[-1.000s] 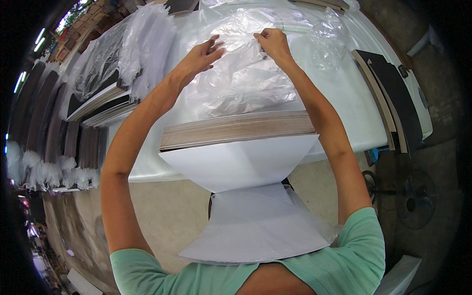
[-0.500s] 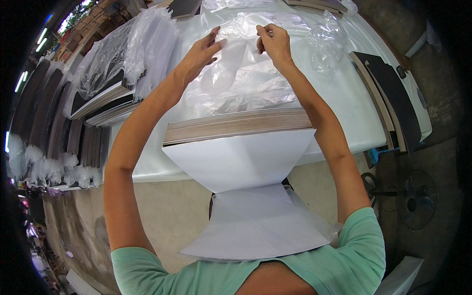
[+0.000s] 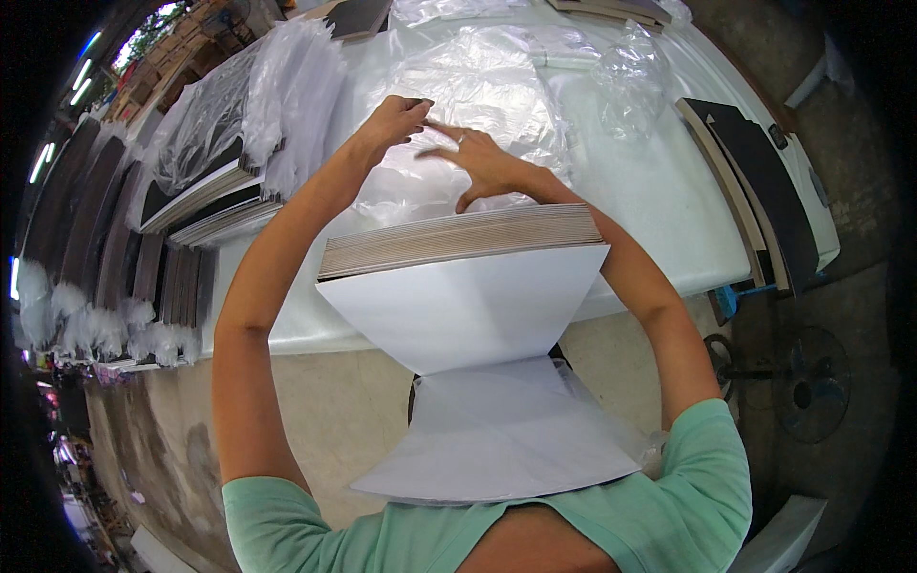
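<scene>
Half a second ago both hands pinched the top edge of the clear plastic bag (image 3: 478,105) with a gap between them; now the right hand (image 3: 482,167) has come down and toward the left, lying flat with fingers spread and its grip open on the film. The left hand (image 3: 394,119) stays at the bag's far edge, its grip closed on a fold of the plastic, right beside the right hand's fingertips. I judge the move to be a shift from pulling the mouth apart to pressing or smoothing the film, so the bag seems nearly ready to take something.

The bag lies directly under and beyond both hands on the white counter (image 3: 659,220); it is thin, glossy, heavily wrinkled and see-through, so it will slip and cling. Just nearer the person than the hands sits a thick stack of boards (image 3: 458,239), brown at the edges with a white sheet hanging from it. More bagged stacks (image 3: 205,181) lie to the left of the left hand, dark boards (image 3: 755,181) well to the right of the right hand
</scene>
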`<state>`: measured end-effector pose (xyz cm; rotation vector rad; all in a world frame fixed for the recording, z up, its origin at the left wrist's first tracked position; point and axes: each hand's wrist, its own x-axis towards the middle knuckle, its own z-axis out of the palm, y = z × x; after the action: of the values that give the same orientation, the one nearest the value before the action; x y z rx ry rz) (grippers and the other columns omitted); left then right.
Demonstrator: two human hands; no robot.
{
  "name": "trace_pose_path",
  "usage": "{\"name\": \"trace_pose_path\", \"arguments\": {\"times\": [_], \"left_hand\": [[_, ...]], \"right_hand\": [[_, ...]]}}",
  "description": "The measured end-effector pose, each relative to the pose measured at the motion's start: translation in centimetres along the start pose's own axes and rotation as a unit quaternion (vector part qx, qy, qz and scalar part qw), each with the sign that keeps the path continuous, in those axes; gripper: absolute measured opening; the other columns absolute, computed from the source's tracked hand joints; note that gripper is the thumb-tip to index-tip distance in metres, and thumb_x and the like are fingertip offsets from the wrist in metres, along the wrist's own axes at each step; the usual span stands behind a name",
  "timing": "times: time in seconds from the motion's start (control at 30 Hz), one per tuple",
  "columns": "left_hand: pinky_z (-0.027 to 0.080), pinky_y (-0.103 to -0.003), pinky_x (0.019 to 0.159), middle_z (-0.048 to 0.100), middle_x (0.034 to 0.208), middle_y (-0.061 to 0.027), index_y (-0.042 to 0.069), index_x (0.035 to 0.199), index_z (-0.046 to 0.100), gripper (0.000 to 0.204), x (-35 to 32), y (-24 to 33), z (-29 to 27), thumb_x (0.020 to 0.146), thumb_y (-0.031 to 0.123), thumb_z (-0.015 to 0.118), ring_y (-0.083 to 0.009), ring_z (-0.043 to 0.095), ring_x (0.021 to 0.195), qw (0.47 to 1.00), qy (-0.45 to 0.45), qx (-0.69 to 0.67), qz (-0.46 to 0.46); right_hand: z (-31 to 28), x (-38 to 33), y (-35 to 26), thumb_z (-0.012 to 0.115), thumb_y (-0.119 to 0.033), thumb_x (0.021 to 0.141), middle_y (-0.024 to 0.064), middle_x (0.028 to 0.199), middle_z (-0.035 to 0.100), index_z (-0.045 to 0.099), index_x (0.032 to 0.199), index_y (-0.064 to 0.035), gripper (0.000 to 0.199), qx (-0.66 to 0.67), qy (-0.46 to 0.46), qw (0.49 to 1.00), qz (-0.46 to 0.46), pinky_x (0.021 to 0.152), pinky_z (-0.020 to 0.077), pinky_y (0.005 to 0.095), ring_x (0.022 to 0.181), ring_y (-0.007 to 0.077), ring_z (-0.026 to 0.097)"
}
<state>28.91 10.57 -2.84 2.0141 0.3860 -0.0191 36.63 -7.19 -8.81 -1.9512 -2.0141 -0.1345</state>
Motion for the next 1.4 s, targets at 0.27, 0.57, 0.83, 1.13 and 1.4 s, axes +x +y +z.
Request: {"name": "trace_pose_path", "arguments": {"times": [0.27,0.57,0.83,1.13,1.4], "left_hand": [[0.024,-0.04,0.105,0.029,0.139,-0.0234,0.005,0.139,0.023,0.086,-4.6,-1.4,-3.2,0.078,0.056,0.057,-0.0347,0.026,0.131,0.985,-0.076,0.05,0.145],[0.037,-0.034,0.096,0.043,0.125,-0.0195,-0.005,0.131,0.031,0.074,-3.2,-2.5,-1.5,0.084,0.047,0.054,-0.0241,0.045,0.114,0.974,-0.113,-0.195,0.023],[0.046,-0.027,0.087,0.059,0.104,-0.0101,-0.007,0.115,0.047,0.046,-2.9,-0.6,0.2,0.09,0.031,0.051,-0.0136,0.057,0.095,0.956,-0.199,-0.216,0.028],[0.048,-0.028,0.084,0.058,0.101,-0.0103,-0.005,0.109,0.051,0.032,-3.7,2.9,0.8,0.093,0.023,0.047,-0.017,0.058,0.093,0.905,-0.142,-0.39,0.095],[0.048,-0.026,0.073,0.057,0.092,-0.0076,-0.003,0.105,0.052,0.026,-2.0,2.0,0.1,0.093,0.019,0.047,-0.0111,0.056,0.083,0.877,-0.176,-0.436,0.102]], "right_hand": [[2.0,2.6,2.2,0.056,-0.027,0.085,0.0079,0.065,0.058,0.059,0.069,0.0023,0.033,0.337,0.254,0.888,0.184,0.06,0.041,0.0296,0.062,0.0136,0.049],[-3.8,3.0,4.9,0.055,-0.028,0.089,-0.0033,0.07,0.052,0.063,0.085,0.0029,0.032,0.457,0.295,0.818,0.189,0.059,0.0363,0.0186,0.063,0.0049,0.043],[-5.8,0.4,5.9,0.058,-0.026,0.088,-0.0047,0.076,0.051,0.06,0.086,-0.0008,0.025,0.358,0.312,0.852,0.22,0.066,0.0379,0.0205,0.072,0.0056,0.046],[-7.0,0.4,-2.8,0.078,-0.019,0.061,0.0049,0.12,0.048,0.053,0.104,-0.0089,0.05,-0.062,0.384,0.921,-0.02,0.097,0.0313,0.0401,0.117,0.0239,0.037],[-7.0,1.1,-3.0,0.063,-0.006,0.071,0.0015,0.113,0.053,0.057,0.084,-0.0062,0.015,-0.153,0.357,0.913,-0.126,0.096,0.0352,0.0364,0.104,0.0188,0.048]]}}
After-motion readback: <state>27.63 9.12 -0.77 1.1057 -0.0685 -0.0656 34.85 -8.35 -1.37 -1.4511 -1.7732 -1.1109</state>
